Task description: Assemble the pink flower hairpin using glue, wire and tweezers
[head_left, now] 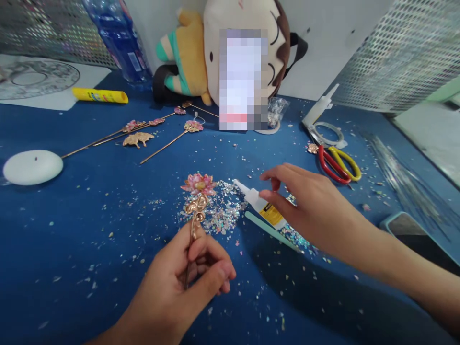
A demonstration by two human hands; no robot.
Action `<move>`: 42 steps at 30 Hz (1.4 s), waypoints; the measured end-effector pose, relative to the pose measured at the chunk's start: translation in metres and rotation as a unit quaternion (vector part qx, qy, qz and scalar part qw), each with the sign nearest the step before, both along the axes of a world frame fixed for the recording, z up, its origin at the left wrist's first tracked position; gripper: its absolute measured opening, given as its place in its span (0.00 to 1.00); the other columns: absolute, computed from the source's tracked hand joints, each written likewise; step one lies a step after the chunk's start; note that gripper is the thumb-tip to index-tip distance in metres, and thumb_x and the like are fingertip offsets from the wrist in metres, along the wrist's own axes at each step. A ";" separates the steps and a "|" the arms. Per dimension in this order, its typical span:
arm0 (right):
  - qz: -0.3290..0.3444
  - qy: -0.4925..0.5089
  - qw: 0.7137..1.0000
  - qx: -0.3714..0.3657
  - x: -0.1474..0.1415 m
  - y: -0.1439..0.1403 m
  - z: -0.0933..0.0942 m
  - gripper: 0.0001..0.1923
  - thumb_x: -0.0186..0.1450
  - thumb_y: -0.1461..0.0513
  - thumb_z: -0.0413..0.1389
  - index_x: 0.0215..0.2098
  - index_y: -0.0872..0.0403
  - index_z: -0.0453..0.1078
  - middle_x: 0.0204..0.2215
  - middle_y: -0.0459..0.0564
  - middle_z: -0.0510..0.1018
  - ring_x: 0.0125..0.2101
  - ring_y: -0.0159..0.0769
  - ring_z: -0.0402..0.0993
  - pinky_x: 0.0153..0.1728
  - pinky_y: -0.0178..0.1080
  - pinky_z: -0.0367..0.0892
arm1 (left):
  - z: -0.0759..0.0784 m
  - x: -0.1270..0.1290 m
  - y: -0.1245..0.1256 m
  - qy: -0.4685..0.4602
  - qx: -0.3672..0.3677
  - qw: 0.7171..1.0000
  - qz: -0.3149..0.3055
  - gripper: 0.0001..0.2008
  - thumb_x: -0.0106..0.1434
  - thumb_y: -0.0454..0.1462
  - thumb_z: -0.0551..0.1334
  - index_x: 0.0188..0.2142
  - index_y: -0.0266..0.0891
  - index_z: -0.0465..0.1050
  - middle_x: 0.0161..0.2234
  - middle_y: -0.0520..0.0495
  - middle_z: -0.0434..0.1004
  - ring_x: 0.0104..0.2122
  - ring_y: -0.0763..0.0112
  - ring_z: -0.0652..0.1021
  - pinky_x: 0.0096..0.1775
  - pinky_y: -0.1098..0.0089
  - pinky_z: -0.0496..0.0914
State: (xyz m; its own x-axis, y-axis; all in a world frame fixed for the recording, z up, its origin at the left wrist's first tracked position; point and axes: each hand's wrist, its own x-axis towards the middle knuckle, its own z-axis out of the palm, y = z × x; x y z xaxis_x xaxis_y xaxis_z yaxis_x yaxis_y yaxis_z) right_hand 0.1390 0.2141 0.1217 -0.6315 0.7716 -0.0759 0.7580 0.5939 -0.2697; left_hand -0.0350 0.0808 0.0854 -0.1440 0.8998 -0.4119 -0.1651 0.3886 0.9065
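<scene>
A gold hairpin (196,206) with a pink lotus flower at its top stands nearly upright in my left hand (190,273). The fingers wrap round its stem, and the lower end is hidden behind them. My right hand (305,203) hovers over a small white glue bottle (257,199) with a yellow label, thumb and index finger apart. The bottle lies on the table, its pointed nozzle to the upper left. Just below it lies a pale green stick (269,230). Shiny iridescent flakes (224,215) are heaped between the hairpin and the bottle.
Finished-looking flower hairpins (132,127) and a white oval object (33,166) lie to the left. Behind are a yellow tube (100,95), a blue bottle (124,45), a plush toy (190,52) and a blurred phone (242,79). Red-and-yellow-handled pliers (334,165) and thin wires (402,177) lie right.
</scene>
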 end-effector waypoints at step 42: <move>0.072 0.060 0.994 0.053 0.057 0.022 0.033 0.17 0.75 0.59 0.46 0.52 0.58 0.73 0.16 0.42 0.67 0.17 0.37 0.65 0.22 0.40 0.60 | 0.020 -0.007 0.024 0.246 0.119 0.962 -0.026 0.19 0.61 0.43 0.68 0.27 0.49 0.55 0.35 0.52 0.86 0.25 0.72 0.81 0.28 0.77 0.78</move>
